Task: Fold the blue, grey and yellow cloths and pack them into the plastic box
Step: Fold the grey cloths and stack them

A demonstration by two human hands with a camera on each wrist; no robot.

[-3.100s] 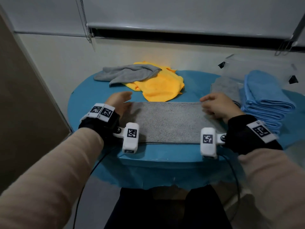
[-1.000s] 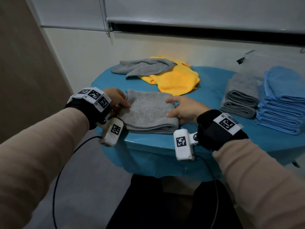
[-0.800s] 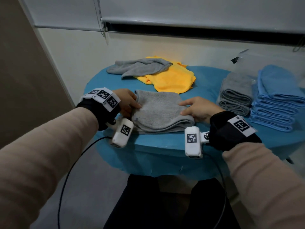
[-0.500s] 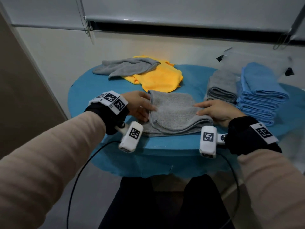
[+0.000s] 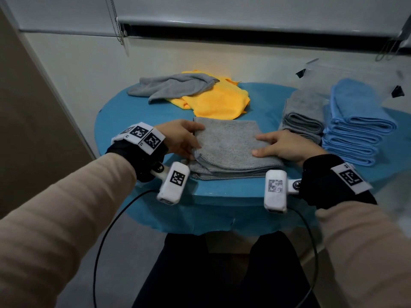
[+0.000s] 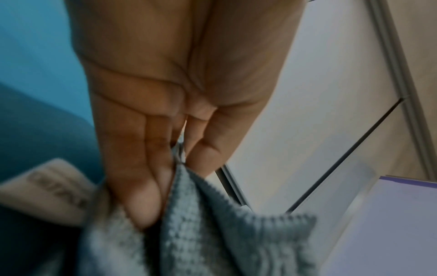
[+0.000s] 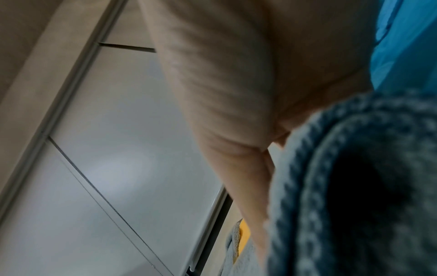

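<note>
A folded grey cloth (image 5: 226, 147) lies near the front edge of the blue table (image 5: 124, 116). My left hand (image 5: 189, 141) is at the cloth's left edge. The left wrist view shows thumb and fingers pinching a corner of that grey cloth (image 6: 212, 233). My right hand (image 5: 266, 145) rests flat on the cloth's right side with fingers straight, and its folded edge (image 7: 354, 186) fills the right wrist view. An unfolded grey cloth (image 5: 173, 87) lies over a yellow cloth (image 5: 213, 103) at the back. The clear plastic box (image 5: 347, 72) stands at the back right.
A stack of folded grey cloths (image 5: 302, 116) and a taller stack of folded blue cloths (image 5: 355, 134) sit to the right, in front of the box. A wall and a window blind close off the far side. The table's front edge is just below my wrists.
The long grey strip has been folded in half into a compact rectangle. In the last second my hands stayed on its two sides, with the left fingers moving onto its left edge.
</note>
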